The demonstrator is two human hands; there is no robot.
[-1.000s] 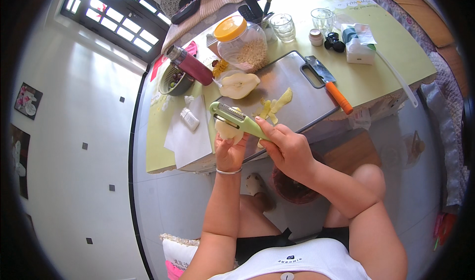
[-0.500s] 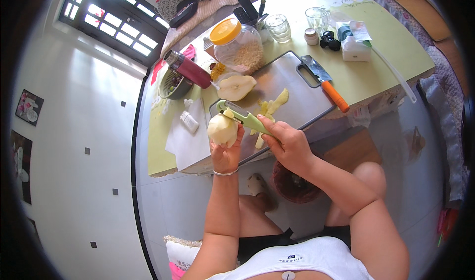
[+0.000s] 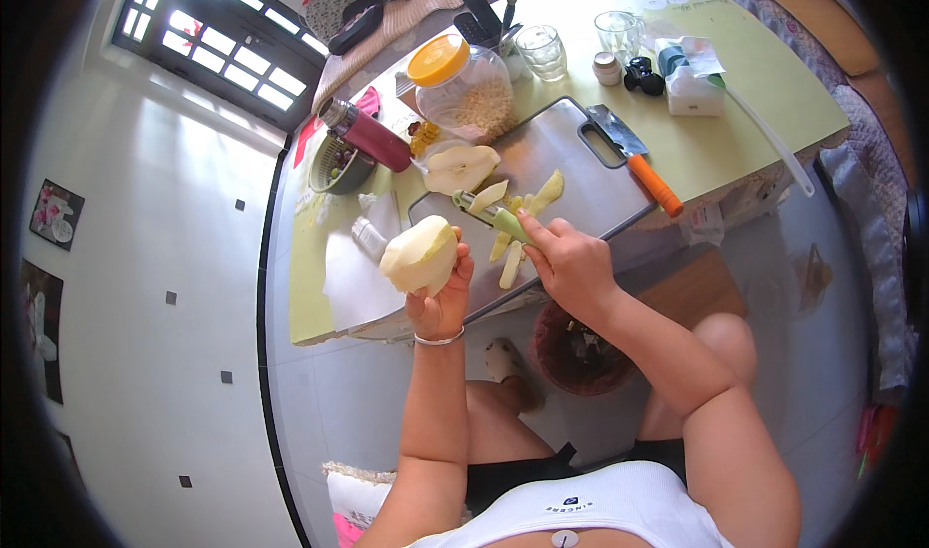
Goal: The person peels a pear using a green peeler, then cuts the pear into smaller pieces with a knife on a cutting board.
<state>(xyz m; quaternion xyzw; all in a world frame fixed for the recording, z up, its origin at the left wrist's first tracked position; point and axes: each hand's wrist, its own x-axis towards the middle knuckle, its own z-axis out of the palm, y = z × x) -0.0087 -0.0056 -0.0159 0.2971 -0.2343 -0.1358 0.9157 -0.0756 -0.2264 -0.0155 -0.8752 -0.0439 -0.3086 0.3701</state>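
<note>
My left hand (image 3: 447, 298) holds a mostly peeled pear half (image 3: 418, 257) at the front left of the cutting board (image 3: 585, 195), with a yellow-green band of skin along its edge. In my right hand (image 3: 573, 265) is a green-handled peeler (image 3: 510, 224), apart from the pear and over the board. A pale strip of peel (image 3: 489, 196) lies at the peeler's head. Beyond it rests another pear half (image 3: 463, 169), cut face up. Several peel strips (image 3: 549, 191) are scattered on the board near my right fingers.
An orange-handled knife (image 3: 655, 185) lies at the board's right side. Behind stand a yellow-lidded jar (image 3: 464, 88), glasses (image 3: 542, 56) and a tissue pack (image 3: 693, 91). Leftward are a pink flask (image 3: 366, 134), a basket (image 3: 341, 167) and a white bottle (image 3: 368, 238). A bin (image 3: 579, 359) stands below the table.
The peeler has come off the pear and moved right, over the board, with a peel strip at its head. My left hand has turned the pear, so more of its side shows.
</note>
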